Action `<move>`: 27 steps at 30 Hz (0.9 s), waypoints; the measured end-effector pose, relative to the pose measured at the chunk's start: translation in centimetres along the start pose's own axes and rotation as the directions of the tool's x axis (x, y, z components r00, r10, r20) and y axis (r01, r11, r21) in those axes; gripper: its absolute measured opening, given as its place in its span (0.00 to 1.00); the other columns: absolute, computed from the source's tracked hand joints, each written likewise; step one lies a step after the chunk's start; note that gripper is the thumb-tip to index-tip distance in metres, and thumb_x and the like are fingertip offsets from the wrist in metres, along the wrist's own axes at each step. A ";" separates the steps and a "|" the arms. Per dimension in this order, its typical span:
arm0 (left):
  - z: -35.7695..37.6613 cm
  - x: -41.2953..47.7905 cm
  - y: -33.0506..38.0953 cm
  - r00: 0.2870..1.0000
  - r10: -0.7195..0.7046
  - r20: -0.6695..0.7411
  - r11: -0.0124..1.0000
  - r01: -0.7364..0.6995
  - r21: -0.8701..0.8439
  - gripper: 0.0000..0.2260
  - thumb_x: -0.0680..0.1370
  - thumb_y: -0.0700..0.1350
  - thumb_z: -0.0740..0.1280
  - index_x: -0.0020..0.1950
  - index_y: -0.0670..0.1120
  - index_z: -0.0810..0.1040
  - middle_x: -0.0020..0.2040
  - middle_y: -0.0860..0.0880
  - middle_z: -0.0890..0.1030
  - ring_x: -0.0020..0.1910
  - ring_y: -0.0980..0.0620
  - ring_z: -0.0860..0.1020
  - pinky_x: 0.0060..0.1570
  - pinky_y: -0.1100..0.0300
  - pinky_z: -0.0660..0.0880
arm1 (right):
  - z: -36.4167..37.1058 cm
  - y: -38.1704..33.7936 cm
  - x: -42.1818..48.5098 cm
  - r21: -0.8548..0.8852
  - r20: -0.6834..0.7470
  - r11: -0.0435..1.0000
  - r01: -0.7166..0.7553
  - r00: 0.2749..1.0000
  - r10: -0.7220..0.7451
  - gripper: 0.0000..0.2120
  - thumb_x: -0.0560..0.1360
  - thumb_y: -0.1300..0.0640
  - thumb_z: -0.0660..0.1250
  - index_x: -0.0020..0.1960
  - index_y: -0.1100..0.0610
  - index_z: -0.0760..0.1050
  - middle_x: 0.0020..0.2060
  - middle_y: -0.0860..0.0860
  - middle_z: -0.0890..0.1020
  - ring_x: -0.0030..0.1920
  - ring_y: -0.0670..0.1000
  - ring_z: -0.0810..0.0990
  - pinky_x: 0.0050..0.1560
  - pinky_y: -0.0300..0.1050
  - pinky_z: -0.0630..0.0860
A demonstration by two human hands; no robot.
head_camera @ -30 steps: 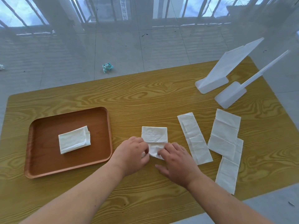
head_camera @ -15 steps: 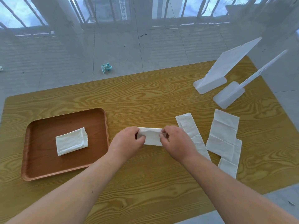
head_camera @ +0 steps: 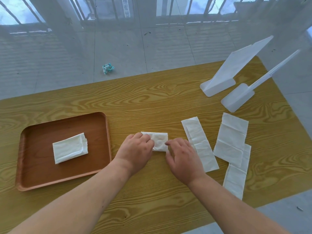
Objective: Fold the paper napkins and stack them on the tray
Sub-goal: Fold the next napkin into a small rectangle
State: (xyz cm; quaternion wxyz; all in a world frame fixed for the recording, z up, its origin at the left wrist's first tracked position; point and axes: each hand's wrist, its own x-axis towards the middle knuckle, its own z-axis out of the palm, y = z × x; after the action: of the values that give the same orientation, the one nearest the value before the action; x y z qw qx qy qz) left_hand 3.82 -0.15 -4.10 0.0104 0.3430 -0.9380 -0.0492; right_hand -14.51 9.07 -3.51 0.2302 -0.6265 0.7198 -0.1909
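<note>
1. While my left hand presses the napkin on the counter, its fingers cover the napkin's left edge.
2. My right hand touches its right edge; grip unclear.
3. One folded napkin lies in the tray.

The tabletop is yellow-brown with bold swirling wood grain. The tray is reddish brown. The napkins are plain white. The crumpled wrapper on the grey floor is teal and white.

One folded napkin in the tray, loose napkins right.
</note>
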 end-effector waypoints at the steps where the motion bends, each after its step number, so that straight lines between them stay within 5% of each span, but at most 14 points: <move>1: -0.1 0.1 0.0 1.000 -0.013 -0.001 1.000 0.013 -0.002 0.06 0.76 0.46 0.71 0.40 0.47 0.80 0.40 0.48 0.81 0.39 0.45 0.78 0.37 0.50 0.74 | -0.1 -0.1 0.1 0.075 -0.021 0.991 -0.112 0.993 0.114 0.10 0.80 0.50 0.64 0.59 0.50 0.78 0.49 0.44 0.82 0.50 0.44 0.79 0.52 0.43 0.77; 5: -0.2 0.0 -0.1 0.996 -0.054 0.071 0.997 0.058 -0.051 0.10 0.79 0.53 0.66 0.52 0.48 0.80 0.50 0.50 0.81 0.48 0.46 0.79 0.46 0.51 0.76 | -0.7 -0.6 1.2 0.325 0.130 0.791 -0.519 0.853 0.506 0.10 0.79 0.44 0.62 0.46 0.46 0.77 0.34 0.45 0.84 0.34 0.45 0.82 0.39 0.54 0.83; 8: -0.5 0.0 0.1 0.997 -0.002 0.072 1.000 0.001 0.015 0.07 0.76 0.51 0.73 0.48 0.48 0.81 0.46 0.50 0.81 0.43 0.46 0.80 0.40 0.52 0.77 | -0.7 -0.7 1.4 0.333 0.198 0.731 -0.595 0.803 0.563 0.12 0.80 0.45 0.62 0.44 0.49 0.79 0.33 0.45 0.86 0.32 0.49 0.84 0.38 0.56 0.84; 11: -0.7 0.2 0.4 0.997 -0.006 0.077 0.998 0.001 0.069 0.04 0.79 0.46 0.67 0.46 0.48 0.80 0.44 0.49 0.81 0.43 0.46 0.79 0.40 0.52 0.75 | -0.4 -1.0 1.6 0.379 0.293 0.639 -0.669 0.742 0.602 0.15 0.81 0.46 0.62 0.45 0.54 0.80 0.34 0.49 0.86 0.29 0.49 0.84 0.32 0.51 0.85; 14: -1.1 0.0 0.5 0.993 -0.110 -0.040 0.993 0.108 -0.057 0.05 0.78 0.46 0.69 0.44 0.46 0.80 0.41 0.47 0.80 0.41 0.44 0.78 0.39 0.49 0.76 | -0.4 -1.3 2.0 0.442 0.380 0.530 -0.723 0.687 0.619 0.19 0.81 0.42 0.62 0.49 0.57 0.80 0.38 0.55 0.87 0.29 0.51 0.84 0.34 0.52 0.85; 18: -2.1 -1.5 0.4 0.979 -0.080 -0.186 0.991 0.058 -0.118 0.07 0.78 0.46 0.67 0.42 0.45 0.79 0.41 0.47 0.80 0.39 0.44 0.78 0.37 0.47 0.76 | -0.4 -2.5 2.6 0.602 0.642 0.175 -0.779 0.603 0.473 0.27 0.77 0.35 0.68 0.56 0.59 0.82 0.46 0.60 0.88 0.41 0.57 0.86 0.46 0.55 0.85; 21: -2.9 -3.3 -0.4 0.974 -0.110 -0.200 0.972 0.064 -0.226 0.12 0.77 0.52 0.65 0.49 0.45 0.81 0.51 0.47 0.82 0.48 0.43 0.80 0.46 0.45 0.80 | -0.2 -4.4 3.6 0.671 0.647 0.153 -0.725 0.674 0.356 0.14 0.81 0.50 0.69 0.58 0.60 0.81 0.49 0.59 0.87 0.43 0.56 0.86 0.46 0.54 0.83; 24: -3.5 -5.3 -2.0 0.893 -0.447 -0.047 0.769 0.357 -0.530 0.31 0.73 0.66 0.68 0.70 0.48 0.73 0.70 0.49 0.74 0.68 0.48 0.72 0.68 0.50 0.71 | 0.3 -6.6 4.6 0.712 0.617 0.184 -0.678 0.729 0.296 0.09 0.82 0.60 0.65 0.60 0.59 0.81 0.48 0.59 0.87 0.42 0.56 0.86 0.42 0.52 0.82; 25: -3.8 -5.8 -2.7 0.824 -0.565 0.038 0.621 0.456 -0.638 0.37 0.72 0.69 0.70 0.74 0.49 0.68 0.72 0.51 0.71 0.69 0.51 0.71 0.69 0.52 0.70 | 0.5 -7.5 4.9 0.720 0.619 0.182 -0.670 0.738 0.270 0.09 0.82 0.61 0.65 0.61 0.60 0.80 0.48 0.59 0.87 0.42 0.56 0.86 0.41 0.51 0.82; 27: -4.7 -6.6 -4.4 0.681 -0.671 0.293 0.159 0.519 -0.840 0.45 0.69 0.68 0.76 0.78 0.49 0.63 0.71 0.53 0.72 0.66 0.52 0.76 0.62 0.55 0.76 | 1.0 -9.3 5.4 0.729 0.628 0.176 -0.662 0.748 0.213 0.10 0.82 0.62 0.66 0.62 0.60 0.80 0.48 0.59 0.87 0.42 0.57 0.86 0.41 0.51 0.83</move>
State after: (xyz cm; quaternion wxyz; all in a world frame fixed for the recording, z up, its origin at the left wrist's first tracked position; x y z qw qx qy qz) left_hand 11.94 0.31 0.19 0.2347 0.6261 -0.5501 -0.5003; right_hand -6.96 2.43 0.36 0.7256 -0.1583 0.5643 -0.3605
